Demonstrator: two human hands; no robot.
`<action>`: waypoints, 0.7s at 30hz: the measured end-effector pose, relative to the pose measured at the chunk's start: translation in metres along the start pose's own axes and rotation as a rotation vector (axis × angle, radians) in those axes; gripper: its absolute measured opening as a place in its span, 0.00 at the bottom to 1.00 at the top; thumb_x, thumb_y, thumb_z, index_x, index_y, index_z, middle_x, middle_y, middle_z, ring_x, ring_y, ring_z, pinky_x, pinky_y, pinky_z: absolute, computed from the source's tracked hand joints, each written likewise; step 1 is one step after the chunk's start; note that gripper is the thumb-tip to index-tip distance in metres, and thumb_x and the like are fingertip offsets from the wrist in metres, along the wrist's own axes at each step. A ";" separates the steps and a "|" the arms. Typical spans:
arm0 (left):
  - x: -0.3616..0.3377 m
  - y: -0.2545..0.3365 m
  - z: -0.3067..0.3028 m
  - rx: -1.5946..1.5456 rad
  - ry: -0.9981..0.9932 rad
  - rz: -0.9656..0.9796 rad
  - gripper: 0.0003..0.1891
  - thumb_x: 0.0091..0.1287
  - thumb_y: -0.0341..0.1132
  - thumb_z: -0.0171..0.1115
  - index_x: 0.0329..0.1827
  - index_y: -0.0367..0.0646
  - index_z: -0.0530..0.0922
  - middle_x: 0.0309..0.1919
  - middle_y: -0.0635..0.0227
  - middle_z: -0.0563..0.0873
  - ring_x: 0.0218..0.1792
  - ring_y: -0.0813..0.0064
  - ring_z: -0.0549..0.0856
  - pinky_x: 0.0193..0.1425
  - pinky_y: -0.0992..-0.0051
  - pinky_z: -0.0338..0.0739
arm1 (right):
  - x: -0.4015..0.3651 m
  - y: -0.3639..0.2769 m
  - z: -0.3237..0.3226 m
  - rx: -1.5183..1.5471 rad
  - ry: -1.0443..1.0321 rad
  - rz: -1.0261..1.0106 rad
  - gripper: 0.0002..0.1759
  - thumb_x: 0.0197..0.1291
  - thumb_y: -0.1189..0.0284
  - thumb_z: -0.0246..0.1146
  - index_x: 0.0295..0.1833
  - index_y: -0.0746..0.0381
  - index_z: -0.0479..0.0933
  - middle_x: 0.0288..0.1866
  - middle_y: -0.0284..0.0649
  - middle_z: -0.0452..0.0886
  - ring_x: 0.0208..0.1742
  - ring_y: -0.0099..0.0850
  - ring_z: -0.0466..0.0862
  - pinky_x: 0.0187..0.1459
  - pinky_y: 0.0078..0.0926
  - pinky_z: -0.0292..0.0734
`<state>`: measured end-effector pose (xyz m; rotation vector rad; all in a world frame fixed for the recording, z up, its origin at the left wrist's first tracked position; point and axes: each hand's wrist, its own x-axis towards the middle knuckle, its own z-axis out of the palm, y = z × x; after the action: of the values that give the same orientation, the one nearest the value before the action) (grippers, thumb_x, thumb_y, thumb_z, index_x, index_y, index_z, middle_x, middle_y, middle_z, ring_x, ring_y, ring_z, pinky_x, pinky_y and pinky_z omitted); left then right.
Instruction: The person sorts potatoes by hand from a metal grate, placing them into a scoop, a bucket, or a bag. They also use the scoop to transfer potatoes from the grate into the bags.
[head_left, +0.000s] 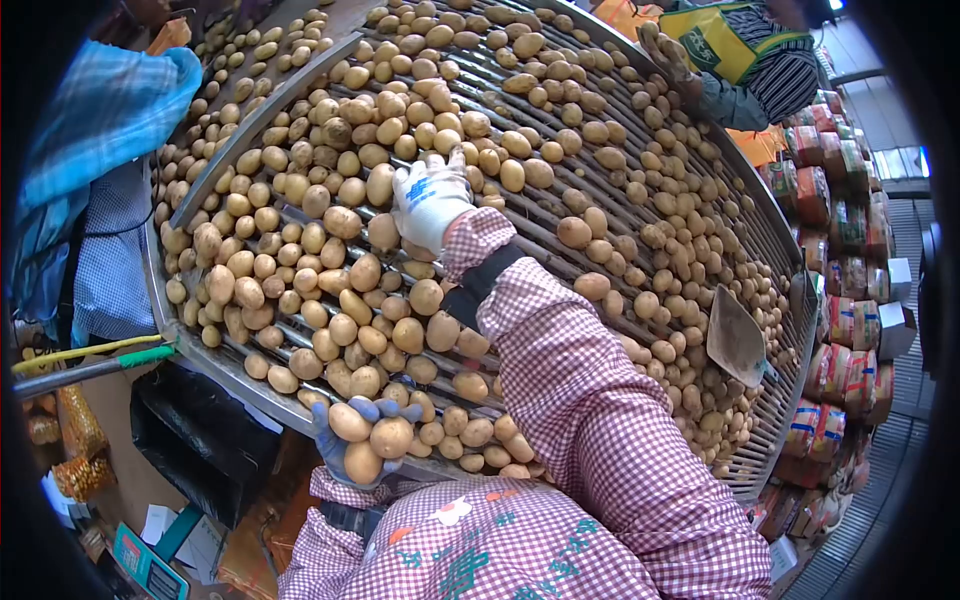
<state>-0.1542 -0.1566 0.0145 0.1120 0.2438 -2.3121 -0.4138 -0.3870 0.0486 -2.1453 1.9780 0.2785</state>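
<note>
My left hand (332, 440), in a blue-grey glove, is closed around three potatoes (391, 437) at the near edge of the sorting rack. Farther in, my right hand (432, 205) wears a white glove with blue print and lies palm down among the potatoes (343, 221). Its fingers look spread and touch the potatoes around them; the palm side is hidden. Loose potatoes of mixed sizes cover much of the slatted metal rack (530, 228), thickest on the left.
A scoop (736, 337) lies on the rack's right side. Across the rack is another person (745, 60) with a gloved hand at its edge. Blue cloth (110, 110) hangs at left, above a black bag (205, 440). Stacked sacks (850, 310) stand at right.
</note>
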 end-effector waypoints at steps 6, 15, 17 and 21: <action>0.001 0.001 0.016 0.035 0.154 -0.061 0.44 0.74 0.75 0.38 0.65 0.42 0.82 0.67 0.43 0.80 0.66 0.37 0.79 0.45 0.52 0.90 | -0.096 -0.015 0.015 0.542 0.606 -0.170 0.24 0.55 0.63 0.69 0.56 0.59 0.76 0.52 0.51 0.76 0.60 0.49 0.74 0.75 0.62 0.55; -0.003 -0.004 0.010 0.013 -0.015 0.017 0.45 0.74 0.72 0.41 0.84 0.49 0.59 0.82 0.47 0.60 0.76 0.46 0.67 0.79 0.49 0.64 | -0.090 0.073 0.015 0.525 0.596 -0.088 0.25 0.58 0.68 0.67 0.62 0.60 0.77 0.63 0.53 0.80 0.69 0.53 0.77 0.69 0.49 0.73; -0.008 -0.003 0.009 -0.032 0.105 0.029 0.44 0.75 0.70 0.41 0.85 0.49 0.58 0.84 0.47 0.54 0.77 0.45 0.65 0.81 0.48 0.59 | -0.056 0.125 0.031 0.197 0.622 0.199 0.27 0.58 0.71 0.66 0.64 0.60 0.76 0.63 0.50 0.79 0.69 0.51 0.76 0.69 0.46 0.72; -0.005 -0.006 0.010 0.061 0.032 0.051 0.43 0.76 0.69 0.41 0.85 0.50 0.57 0.85 0.48 0.50 0.79 0.45 0.61 0.83 0.48 0.54 | -0.049 0.160 0.049 0.204 0.368 0.224 0.26 0.60 0.72 0.66 0.65 0.59 0.77 0.65 0.47 0.79 0.69 0.47 0.76 0.70 0.41 0.71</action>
<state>-0.1552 -0.1506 0.0260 0.1842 0.1849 -2.2693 -0.5771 -0.3384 0.0112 -1.9558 2.3295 -0.2965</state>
